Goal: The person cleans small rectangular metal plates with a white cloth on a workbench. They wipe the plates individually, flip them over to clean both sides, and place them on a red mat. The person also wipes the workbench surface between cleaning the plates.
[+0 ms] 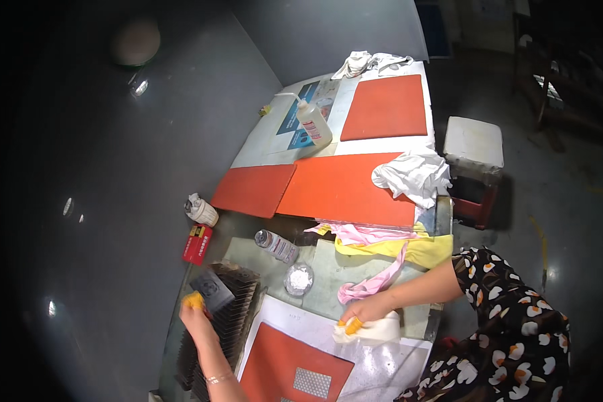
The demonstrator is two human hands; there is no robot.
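While, in the head view, the left hand (193, 303) grips a grey plate (216, 290), the right hand (364, 310) is closed on a bunched white cloth (383, 329). Plate sits just ahead and to the right of the left hand, tilted; outline near square, so no clear long axis. Left hand the nearer by far; right hand well apart, off to the right. Beneath the plate, far end of a slotted rack (233, 335), its long axis running away from the body; contact between them, cannot tell. Bench (238, 251) edge close by the left hand's outer side. Inward, between the hands: dish (299, 279) ahead, white sheet (281, 313) reaching the cloth, orange mat (271, 358) nearer the body.
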